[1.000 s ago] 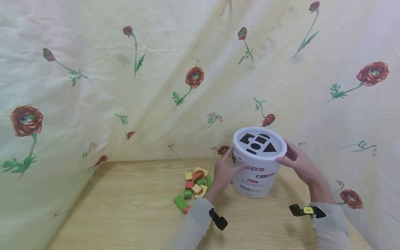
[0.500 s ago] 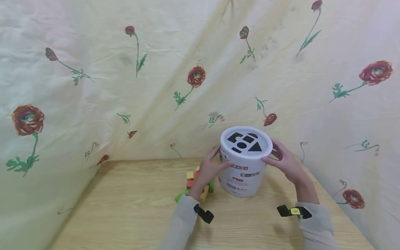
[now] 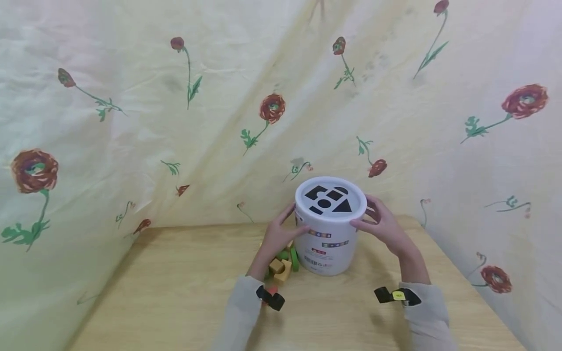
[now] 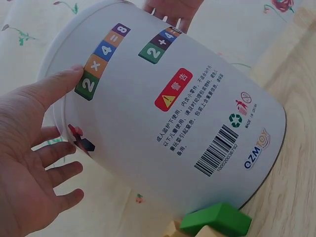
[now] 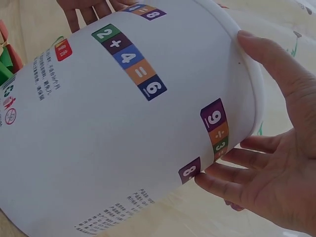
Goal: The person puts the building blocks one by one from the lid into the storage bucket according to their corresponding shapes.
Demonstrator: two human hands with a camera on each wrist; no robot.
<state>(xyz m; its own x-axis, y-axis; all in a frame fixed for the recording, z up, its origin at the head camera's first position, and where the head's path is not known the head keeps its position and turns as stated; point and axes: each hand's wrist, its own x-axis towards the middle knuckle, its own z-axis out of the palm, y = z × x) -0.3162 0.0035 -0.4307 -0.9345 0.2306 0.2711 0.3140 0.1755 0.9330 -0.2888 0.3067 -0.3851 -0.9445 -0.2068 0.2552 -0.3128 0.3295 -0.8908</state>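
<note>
A white toy bucket (image 3: 329,243) stands upright on the table, its lid (image 3: 330,197) cut with several black-looking shaped holes. My left hand (image 3: 277,240) holds its left side near the rim, thumb in front and fingers toward the back. On the opposite side my right hand (image 3: 384,228) grips below the lid edge in the same way. In the left wrist view the left thumb presses the printed wall, the other fingers spread around the curve. Wooden blocks (image 3: 281,269) in green, yellow and red lie against the bucket's left, partly hidden by my left arm.
The wooden table (image 3: 175,287) meets a flowered cloth (image 3: 210,122) hanging behind it and along both sides. A green block (image 4: 217,219) sits right by the bucket's base in the left wrist view.
Both hands have moved the bucket to the left across the table, from apart to close beside the blocks. The left arm now covers part of the pile.
</note>
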